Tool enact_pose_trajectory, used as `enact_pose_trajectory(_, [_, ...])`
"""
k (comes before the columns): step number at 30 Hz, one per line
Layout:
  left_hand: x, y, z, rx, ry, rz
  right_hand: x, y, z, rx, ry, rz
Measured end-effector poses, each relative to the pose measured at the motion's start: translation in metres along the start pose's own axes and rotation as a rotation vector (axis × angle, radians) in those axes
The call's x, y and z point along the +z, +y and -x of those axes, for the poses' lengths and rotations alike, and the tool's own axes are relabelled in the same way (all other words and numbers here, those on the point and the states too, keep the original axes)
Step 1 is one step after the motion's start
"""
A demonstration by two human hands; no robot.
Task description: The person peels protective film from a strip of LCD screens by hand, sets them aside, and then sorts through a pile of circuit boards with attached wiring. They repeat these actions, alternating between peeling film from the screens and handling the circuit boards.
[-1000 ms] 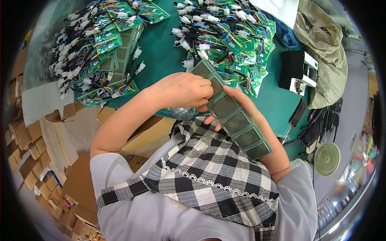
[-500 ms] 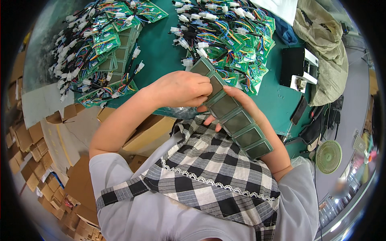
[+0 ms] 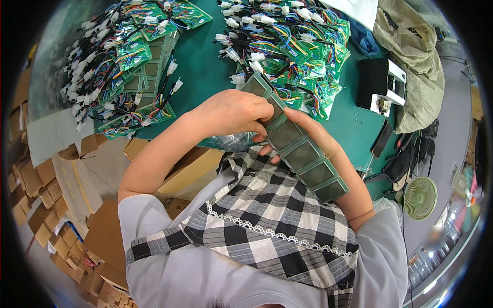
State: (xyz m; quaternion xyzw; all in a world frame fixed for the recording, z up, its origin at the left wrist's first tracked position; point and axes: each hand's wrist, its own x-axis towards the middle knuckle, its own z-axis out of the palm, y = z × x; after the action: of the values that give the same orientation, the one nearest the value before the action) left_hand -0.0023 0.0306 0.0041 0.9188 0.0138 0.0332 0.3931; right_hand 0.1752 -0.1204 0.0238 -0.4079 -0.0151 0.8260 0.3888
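Note:
A long green circuit-board strip [image 3: 302, 154] with a row of grey, screen-like rectangles slants across the front of my body. My right hand [image 3: 308, 126] grips it from the right, thumb along its face and fingertips showing at the opposite edge. From the left, my left hand [image 3: 231, 113] closes with curled fingers on the strip's upper part. What its fingertips do there is partly hidden. Beyond the strip's upper end lies a heap of green circuit boards with coloured wires and white connectors [image 3: 303, 51].
Another heap of wired boards [image 3: 136, 56] covers the left of the green table [image 3: 200, 61]. On the right stand a black-and-white device [image 3: 380, 87], a beige cloth [image 3: 418, 66] and a small green fan [image 3: 420, 198]. Cardboard boxes [image 3: 195, 172] lie below the table's near edge.
The left hand's fingers have shifted slightly on the strip's upper part. My right hand keeps its hold, and the strip stays nearly in place.

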Motion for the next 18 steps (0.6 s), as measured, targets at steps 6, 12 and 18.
enact_pose_trajectory(6, [-0.001, 0.003, 0.005, -0.021, -0.018, 0.082, -0.003, 0.001, -0.003, -0.008, -0.047, 0.023])
enact_pose_trajectory(12, [0.000, 0.005, 0.009, -0.063, 0.005, 0.100, -0.002, -0.002, -0.003, -0.026, -0.054, 0.051])
enact_pose_trajectory(18, [0.009, 0.009, 0.010, 0.001, 0.137, -0.477, -0.001, -0.008, 0.001, -0.074, -0.002, -0.027])
